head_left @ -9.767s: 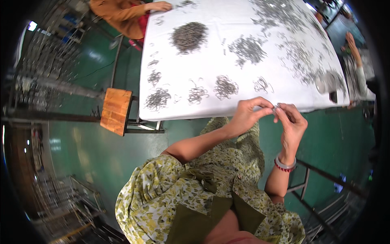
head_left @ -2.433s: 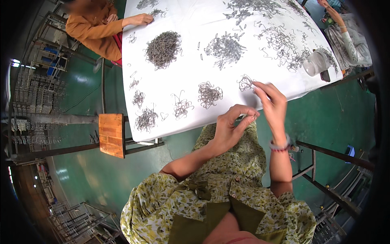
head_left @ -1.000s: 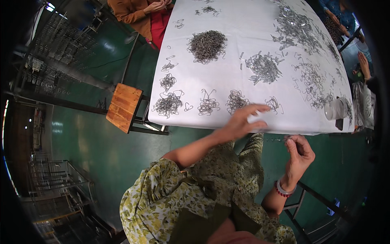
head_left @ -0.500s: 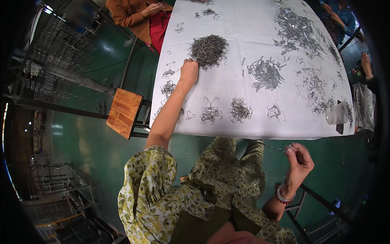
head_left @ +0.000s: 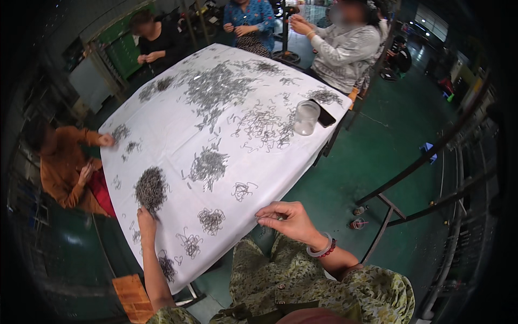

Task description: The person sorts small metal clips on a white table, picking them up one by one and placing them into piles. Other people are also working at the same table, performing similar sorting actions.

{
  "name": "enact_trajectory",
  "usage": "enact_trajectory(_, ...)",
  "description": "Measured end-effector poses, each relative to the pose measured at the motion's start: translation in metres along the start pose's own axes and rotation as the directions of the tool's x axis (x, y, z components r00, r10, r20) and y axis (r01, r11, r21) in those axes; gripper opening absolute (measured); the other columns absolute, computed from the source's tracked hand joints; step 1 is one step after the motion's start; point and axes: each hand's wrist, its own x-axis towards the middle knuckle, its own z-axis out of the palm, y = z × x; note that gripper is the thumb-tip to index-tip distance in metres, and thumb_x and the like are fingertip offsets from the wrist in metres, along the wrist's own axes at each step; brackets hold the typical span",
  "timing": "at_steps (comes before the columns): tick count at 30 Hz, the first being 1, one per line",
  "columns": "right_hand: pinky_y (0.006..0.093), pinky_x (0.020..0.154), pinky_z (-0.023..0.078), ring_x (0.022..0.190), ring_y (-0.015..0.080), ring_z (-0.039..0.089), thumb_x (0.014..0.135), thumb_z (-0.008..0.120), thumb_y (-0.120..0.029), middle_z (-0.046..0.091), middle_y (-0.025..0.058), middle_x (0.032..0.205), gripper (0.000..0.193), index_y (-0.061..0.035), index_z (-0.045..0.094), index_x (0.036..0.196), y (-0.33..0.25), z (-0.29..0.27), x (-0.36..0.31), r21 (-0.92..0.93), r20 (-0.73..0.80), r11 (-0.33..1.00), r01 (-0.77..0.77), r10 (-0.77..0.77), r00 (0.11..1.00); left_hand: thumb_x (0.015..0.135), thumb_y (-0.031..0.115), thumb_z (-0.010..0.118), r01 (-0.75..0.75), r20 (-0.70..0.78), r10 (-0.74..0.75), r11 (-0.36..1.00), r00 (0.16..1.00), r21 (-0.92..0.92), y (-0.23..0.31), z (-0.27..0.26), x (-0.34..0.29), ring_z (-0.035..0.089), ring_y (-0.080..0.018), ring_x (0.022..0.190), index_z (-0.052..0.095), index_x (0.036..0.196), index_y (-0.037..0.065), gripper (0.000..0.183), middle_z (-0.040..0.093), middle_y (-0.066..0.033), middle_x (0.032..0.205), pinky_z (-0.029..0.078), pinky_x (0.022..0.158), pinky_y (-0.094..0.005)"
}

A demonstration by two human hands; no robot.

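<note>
My left hand [head_left: 145, 220] reaches to the near edge of a dense heap of dark wire hooks [head_left: 151, 190]. Its fingers are drawn together at the heap; what is between them is hidden. Over the table's front edge, my right hand [head_left: 288, 220] pinches with thumb and fingers. Thin wire hooks seem to hang just below that pinch, faint against my patterned trousers. Smaller piles of bent wire hooks [head_left: 211, 221] lie between my hands, one [head_left: 190, 245] closer to the near corner. Beyond them is a heap of short grey metal pieces [head_left: 209, 166].
A white-covered table [head_left: 162, 132] bears a wide scatter of grey pieces [head_left: 218, 89] and loose hooks [head_left: 261, 124]. A clear plastic tub [head_left: 306, 119] stands beside a dark phone [head_left: 326, 115] on the right. Several people sit around. A wooden stool [head_left: 132, 298] stands lower left; metal bars [head_left: 386, 210] rise at right.
The view has swung to the right and up, bringing in more co-workers. My right hand has come up to the table's front edge. My left hand stays at the hook heap.
</note>
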Motion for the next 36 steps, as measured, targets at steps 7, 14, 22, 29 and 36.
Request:
enact_trajectory(7, 0.0204, 0.063, 0.049, 0.072, 0.007, 0.062, 0.079, 0.071, -0.001, 0.07, 0.0061, 0.084, 0.016, 0.0006, 0.07, 0.095, -0.012, -0.005, -0.008, -0.043, -0.034, 0.998, 0.035, -0.036, 0.999, 0.076, -0.005, 0.052, 0.023, 0.429, -0.136, 0.966, 0.893, 0.259, -0.03, 0.0, 0.043, 0.063, -0.0444, 0.085, 0.055, 0.111, -0.008, 0.036, 0.063, -0.0308, 0.092, 0.052, 0.077, -0.0477)
enact_trajectory(14, 0.0196, 0.063, 0.046, 0.07, 0.0072, 0.058, 0.074, 0.071, 0.006, 0.068, 0.0058, 0.083, 0.018, 0.0021, 0.069, 0.091, -0.014, 0.007, -0.017, -0.002, -0.134, 1.0, 0.023, -0.023, 0.991, 0.087, 0.03, 0.06, 0.01, 0.159, 0.038, 0.956, 0.987, -0.293, 0.032, -0.07, 0.076, 0.061, -0.0195, 0.053, 0.069, 0.075, 0.001, 0.032, 0.062, -0.0105, 0.058, 0.049, 0.058, -0.0346)
enact_trajectory(22, 0.0186, 0.066, 0.048, 0.075, 0.0091, 0.061, 0.076, 0.068, 0.012, 0.065, 0.0067, 0.085, 0.018, 0.0066, 0.066, 0.094, -0.005, 0.008, -0.019, 0.083, -0.086, 0.997, -0.011, 0.018, 0.996, 0.083, 0.012, 0.068, 0.261, 0.358, 0.022, 0.643, 0.933, -0.72, 0.1, -0.079, 0.052, 0.06, -0.0093, 0.068, 0.07, 0.097, -0.003, 0.021, 0.067, -0.0073, 0.081, 0.053, 0.061, -0.0237)
enact_trajectory(29, 0.0186, 0.063, 0.048, 0.071, 0.0084, 0.061, 0.078, 0.068, 0.011, 0.067, 0.0076, 0.084, 0.019, 0.007, 0.066, 0.096, -0.002, 0.011, -0.017, 0.047, -0.078, 0.997, -0.064, 0.067, 0.995, 0.075, 0.01, 0.07, 0.076, 0.335, -0.014, 0.982, 0.942, -0.172, 0.13, -0.016, 0.043, 0.066, -0.0186, 0.066, 0.07, 0.087, -0.005, 0.019, 0.067, -0.0135, 0.073, 0.054, 0.06, -0.0287)
enact_trajectory(36, 0.0191, 0.06, 0.048, 0.071, 0.0089, 0.061, 0.08, 0.066, 0.009, 0.067, 0.0095, 0.085, 0.019, 0.0086, 0.065, 0.098, 0.005, 0.013, -0.024, 0.111, -0.077, 0.991, -0.073, 0.081, 0.994, 0.073, 0.012, 0.074, 0.298, 0.681, 0.045, 0.876, 0.731, -0.378, 0.137, -0.046, 0.049, 0.068, -0.021, 0.074, 0.068, 0.092, -0.006, 0.027, 0.068, -0.0169, 0.086, 0.056, 0.063, -0.0277)
